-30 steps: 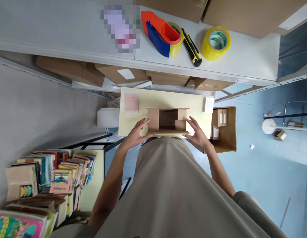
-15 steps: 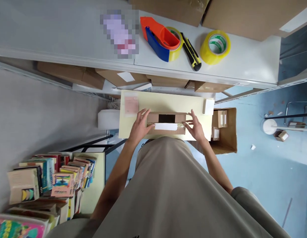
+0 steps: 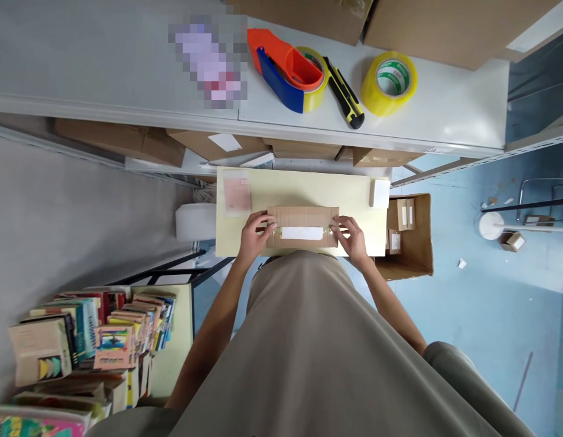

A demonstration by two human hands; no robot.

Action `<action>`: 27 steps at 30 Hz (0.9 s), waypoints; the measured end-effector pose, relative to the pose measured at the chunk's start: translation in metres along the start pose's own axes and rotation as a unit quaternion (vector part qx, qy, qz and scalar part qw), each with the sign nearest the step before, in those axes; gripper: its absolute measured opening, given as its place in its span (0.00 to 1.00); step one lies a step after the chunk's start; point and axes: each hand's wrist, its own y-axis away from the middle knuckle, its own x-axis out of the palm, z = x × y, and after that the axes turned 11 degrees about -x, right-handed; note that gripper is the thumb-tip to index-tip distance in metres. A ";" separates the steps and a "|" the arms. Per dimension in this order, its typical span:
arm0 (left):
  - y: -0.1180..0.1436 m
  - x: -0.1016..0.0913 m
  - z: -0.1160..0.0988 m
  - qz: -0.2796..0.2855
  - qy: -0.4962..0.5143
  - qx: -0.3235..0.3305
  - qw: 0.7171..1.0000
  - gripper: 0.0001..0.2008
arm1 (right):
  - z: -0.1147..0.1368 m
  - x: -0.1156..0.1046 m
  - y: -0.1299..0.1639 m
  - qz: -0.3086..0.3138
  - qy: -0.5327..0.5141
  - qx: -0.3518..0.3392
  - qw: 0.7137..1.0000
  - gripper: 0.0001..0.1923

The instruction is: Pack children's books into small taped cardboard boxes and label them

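Note:
A small brown cardboard box [image 3: 303, 215] with a white label [image 3: 302, 233] lies on the pale yellow table [image 3: 354, 233] right in front of my body. Its top flap is folded down, so no opening shows. My left hand [image 3: 256, 233] grips the box's left end, thumb on the near side and fingers at the far corner. At the right end, my right hand [image 3: 350, 235] holds it in the same way, fingers bent around the edge. Clear tape glints beside the label near both thumbs.
A tape dispenser [image 3: 288, 73], a box cutter [image 3: 344, 94] and a yellow tape roll [image 3: 389, 84] lie on the grey shelf [image 3: 445, 115] ahead. A large carton [image 3: 418, 267] holding small boxes stands right of the table. Books [image 3: 81, 328] fill the lower left.
The box's far flap has come down over the dark opening, which is now covered. My fingers have moved from outstretched at the ends to curled around the box's corners.

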 end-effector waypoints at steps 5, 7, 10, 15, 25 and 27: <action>-0.014 0.000 0.006 0.015 0.038 -0.043 0.998 0.39 | 0.001 0.002 -0.006 0.001 -0.026 0.011 1.000 0.31; -0.018 -0.002 0.009 0.030 0.028 -0.036 0.998 0.40 | 0.002 -0.001 -0.007 0.009 -0.010 0.009 1.000 0.30; -0.021 -0.007 0.010 0.041 0.012 -0.015 0.999 0.40 | 0.008 -0.004 -0.007 0.022 0.037 -0.007 0.999 0.31; -0.018 -0.021 -0.007 0.028 -0.045 0.077 0.996 0.34 | 0.029 -0.014 -0.011 0.018 0.135 -0.078 0.988 0.26; -0.073 -0.039 -0.157 -0.070 -0.029 0.322 0.944 0.17 | 0.144 -0.034 -0.164 -0.016 0.261 -0.302 0.917 0.30; -0.088 -0.033 -0.188 -0.097 -0.011 0.349 0.932 0.17 | 0.168 -0.025 -0.212 0.000 0.296 -0.311 0.903 0.32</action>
